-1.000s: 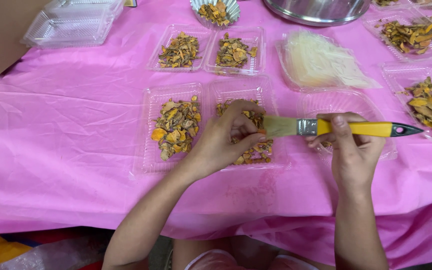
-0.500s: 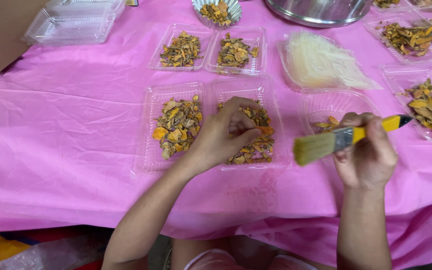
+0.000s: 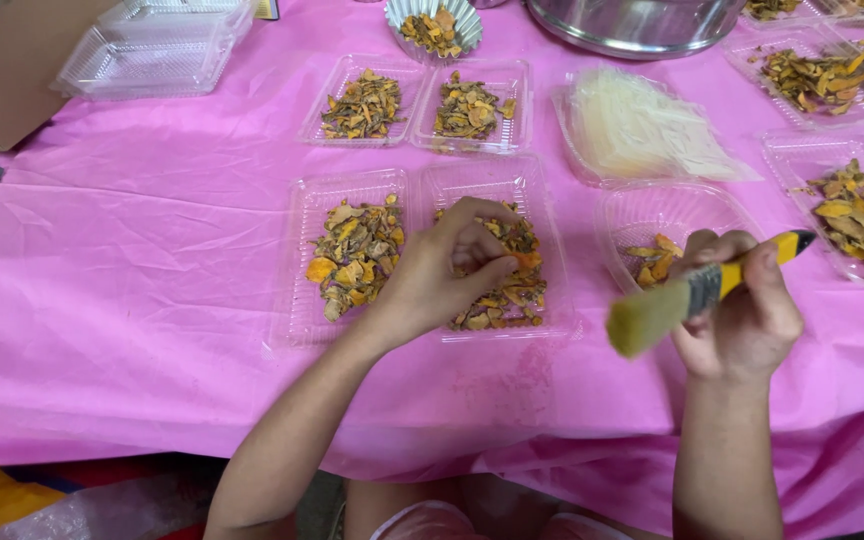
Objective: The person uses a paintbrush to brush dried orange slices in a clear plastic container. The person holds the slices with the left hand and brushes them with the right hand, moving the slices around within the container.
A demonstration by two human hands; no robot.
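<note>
Seen from above over a pink tablecloth (image 3: pixel 152 260): left hand (image 3: pixel 447 275) pinching a dried orange chip (image 3: pixel 525 260) in a clear tray (image 3: pixel 542 190), likely light and brittle, best held gently by edges; right hand (image 3: pixel 742 315) clenched around a yellow-handled brush (image 3: pixel 697 290).

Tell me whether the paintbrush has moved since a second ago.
Yes. The paintbrush swung from lying level beside the double tray to tilting bristles-down toward the person, held in the right hand over the round container.

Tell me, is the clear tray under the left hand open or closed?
Open: the clear tray lies flat, lid spread, dried pieces exposed beneath the left hand.
</note>
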